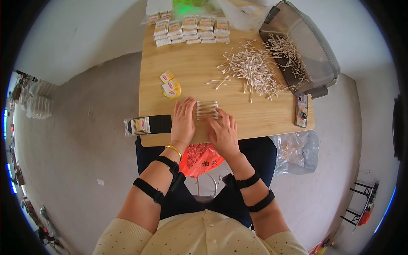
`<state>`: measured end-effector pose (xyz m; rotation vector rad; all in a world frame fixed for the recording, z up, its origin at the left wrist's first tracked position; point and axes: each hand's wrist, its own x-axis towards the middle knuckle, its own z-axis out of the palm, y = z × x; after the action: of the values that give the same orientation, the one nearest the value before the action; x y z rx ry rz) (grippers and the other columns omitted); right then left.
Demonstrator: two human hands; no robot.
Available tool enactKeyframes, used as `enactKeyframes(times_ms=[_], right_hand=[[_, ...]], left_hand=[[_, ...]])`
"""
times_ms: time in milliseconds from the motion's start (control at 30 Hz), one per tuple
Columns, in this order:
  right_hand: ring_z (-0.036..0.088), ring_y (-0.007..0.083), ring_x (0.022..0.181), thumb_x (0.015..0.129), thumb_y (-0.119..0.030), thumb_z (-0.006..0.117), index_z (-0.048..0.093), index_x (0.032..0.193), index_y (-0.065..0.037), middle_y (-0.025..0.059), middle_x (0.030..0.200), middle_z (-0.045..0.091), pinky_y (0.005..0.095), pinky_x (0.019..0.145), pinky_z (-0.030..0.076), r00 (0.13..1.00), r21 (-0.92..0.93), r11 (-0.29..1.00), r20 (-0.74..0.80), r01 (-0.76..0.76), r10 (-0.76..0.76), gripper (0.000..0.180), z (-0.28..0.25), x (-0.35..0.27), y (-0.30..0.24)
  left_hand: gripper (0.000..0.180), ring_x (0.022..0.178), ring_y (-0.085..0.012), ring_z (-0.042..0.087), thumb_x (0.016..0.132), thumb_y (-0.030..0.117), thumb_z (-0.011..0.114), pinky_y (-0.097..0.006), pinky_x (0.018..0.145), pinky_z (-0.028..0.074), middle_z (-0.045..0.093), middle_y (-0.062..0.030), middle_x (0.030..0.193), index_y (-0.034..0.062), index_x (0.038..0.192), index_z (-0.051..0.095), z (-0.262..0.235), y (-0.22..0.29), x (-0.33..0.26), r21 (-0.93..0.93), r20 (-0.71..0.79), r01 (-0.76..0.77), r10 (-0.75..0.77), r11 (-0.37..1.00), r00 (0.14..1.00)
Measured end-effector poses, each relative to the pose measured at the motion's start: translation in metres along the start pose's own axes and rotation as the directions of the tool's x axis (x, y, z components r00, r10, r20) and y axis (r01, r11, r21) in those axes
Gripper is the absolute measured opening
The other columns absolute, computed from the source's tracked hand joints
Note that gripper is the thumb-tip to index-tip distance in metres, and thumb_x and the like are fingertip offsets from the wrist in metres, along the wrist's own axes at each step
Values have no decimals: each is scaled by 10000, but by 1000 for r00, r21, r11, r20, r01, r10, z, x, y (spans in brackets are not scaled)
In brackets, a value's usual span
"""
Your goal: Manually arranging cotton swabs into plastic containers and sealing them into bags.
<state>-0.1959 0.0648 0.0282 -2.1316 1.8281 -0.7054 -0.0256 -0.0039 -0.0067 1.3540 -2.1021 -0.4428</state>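
Note:
A flat row of cotton swabs (207, 110) lies side by side on the wooden table, near its front edge. My left hand (183, 121) rests flat at the left end of the row, fingers stretched out together. At the right end, my right hand (224, 131) has its fingers apart, the fingertips at the swab ends. Neither hand is lifting anything. Left of my left hand, a clear bag holding swabs and a yellow-white card (140, 126) sits on a black strip (160, 124). Loose yellow-white cards (171, 87) lie just beyond that hand.
A large pile of loose swabs (250, 68) spills from a tipped clear bin (316, 51) at the back right. Stacked swab packs (190, 30) line the far edge. A phone (301, 111) lies at the right edge. A red bag (197, 158) hangs below the front edge.

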Motion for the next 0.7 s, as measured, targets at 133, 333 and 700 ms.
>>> enactKeyframes(times_ms=[133, 333, 700], right_hand=[[494, 371, 1241, 763, -81, 713, 655, 1336, -234, 131, 1452, 476, 484, 1047, 418, 1000, -19, 1000, -1, -8, 8, 595, 4, 4, 1], [494, 368, 1239, 768, -90, 711, 659, 1324, -229, 130, 1444, 481, 487, 1048, 416, 1000, -24, 1000, -8, -3, 3, 576, 9, 4, 3], [491, 371, 1247, 780, -84, 704, 653, 1320, -227, 134, 1416, 495, 491, 1054, 414, 1000, -39, 999, 21, 3, -3, 561, 4, 7, -1]], left_hand=[[503, 1423, -299, 459, 896, -49, 509, -517, 1262, 255, 559, -130, 1430, 46, 1389, 496, 1, 1, 1, 7, 1, 0, 0, 1000, 1000], [482, 1423, -298, 459, 901, -40, 511, -516, 1262, 258, 561, -126, 1430, 46, 1375, 502, 1, 1, 0, 11, -8, -4, 4, 1000, 1000], [456, 1421, -310, 459, 912, -22, 519, -527, 1259, 254, 562, -131, 1425, 45, 1362, 502, 2, -1, 0, 0, -20, -14, 14, 1000, 1000]])
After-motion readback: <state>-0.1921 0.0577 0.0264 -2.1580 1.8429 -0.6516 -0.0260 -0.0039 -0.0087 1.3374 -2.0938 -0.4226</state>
